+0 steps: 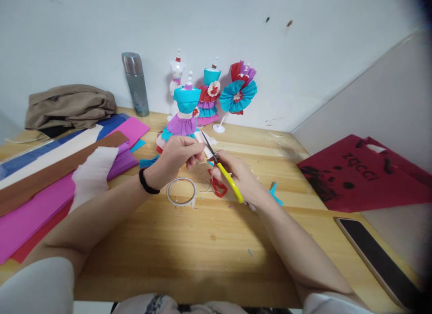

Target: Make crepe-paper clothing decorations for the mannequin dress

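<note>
The right hand [240, 173] is closed around a pair of yellow-handled scissors [221, 169], whose blades point up and left toward the left hand [177, 157]. The left hand's fingers are curled shut, pinching a small piece of paper [203, 148] just at the blade tips; its colour and shape are hard to make out. Both hands hover above the wooden table [216, 255]. A roll of clear tape [181, 192] lies just below the left wrist, and a red paper scrap [218, 186] lies beneath the scissors. Behind the hands stands a mannequin in a teal and purple paper dress [184, 114]. Folded crepe paper sheets [50, 179] lie to the left.
</note>
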`<state>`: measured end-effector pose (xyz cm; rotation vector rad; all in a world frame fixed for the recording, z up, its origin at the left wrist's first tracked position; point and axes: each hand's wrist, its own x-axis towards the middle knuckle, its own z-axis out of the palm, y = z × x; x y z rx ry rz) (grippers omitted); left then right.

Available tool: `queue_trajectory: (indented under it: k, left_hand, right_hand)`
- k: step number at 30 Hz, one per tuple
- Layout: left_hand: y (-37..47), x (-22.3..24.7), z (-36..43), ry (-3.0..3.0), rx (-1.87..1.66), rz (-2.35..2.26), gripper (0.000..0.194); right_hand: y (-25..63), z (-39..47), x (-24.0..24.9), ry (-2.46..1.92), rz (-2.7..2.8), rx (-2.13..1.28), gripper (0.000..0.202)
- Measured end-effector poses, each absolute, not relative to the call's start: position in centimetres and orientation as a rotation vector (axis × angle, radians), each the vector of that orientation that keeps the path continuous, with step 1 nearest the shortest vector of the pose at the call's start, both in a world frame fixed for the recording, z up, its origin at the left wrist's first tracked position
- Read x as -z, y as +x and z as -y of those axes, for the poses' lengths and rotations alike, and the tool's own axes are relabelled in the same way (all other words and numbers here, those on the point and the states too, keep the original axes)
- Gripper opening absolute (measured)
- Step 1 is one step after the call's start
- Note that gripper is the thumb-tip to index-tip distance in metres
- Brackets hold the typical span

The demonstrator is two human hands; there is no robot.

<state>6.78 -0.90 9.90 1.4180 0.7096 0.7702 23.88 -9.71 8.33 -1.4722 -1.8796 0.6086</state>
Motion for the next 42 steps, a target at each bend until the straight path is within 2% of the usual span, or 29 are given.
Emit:
queue_trajectory:
  k: [15,26,42]
  left_hand:
    - [6.59,-10.14,0.65,1.451,-0.727,-0.743,0.032]
    - [6.44,-10.79,0.65,1.476,-0.675,-0.753,0.03]
    - [6.46,-9.92,0.5,1.538,-0.571,-0.648,0.028]
  right_hand:
    - [23.5,9.99,-8.34,-1.518,1.91,-0.443,0.035]
    - [23.32,10.18,-8.47,-1.498,1.911,-0.557,0.032]
    - [23.12,9.93,-8.16,-1.504,1.931,-0.443,0.03]
